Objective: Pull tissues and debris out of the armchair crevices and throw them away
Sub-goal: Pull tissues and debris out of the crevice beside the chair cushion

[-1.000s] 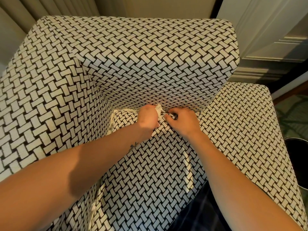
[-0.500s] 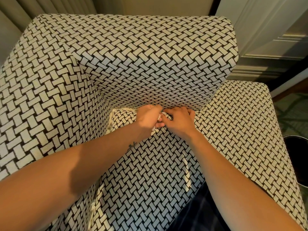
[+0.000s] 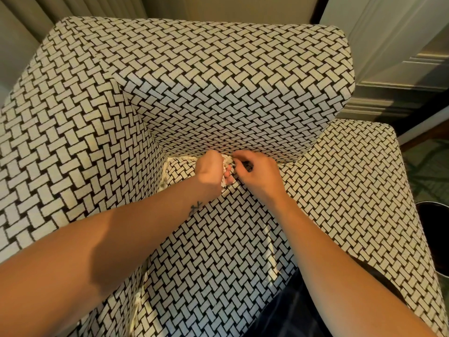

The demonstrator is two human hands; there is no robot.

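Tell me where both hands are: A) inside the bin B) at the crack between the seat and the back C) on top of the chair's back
B: the left hand, gripping a white tissue, and the right hand meet at that crack.

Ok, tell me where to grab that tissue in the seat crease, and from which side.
Grip the tissue by its crumpled tuft showing at the crease beside the left hand, coming from the front over the seat; the backrest overhangs it.
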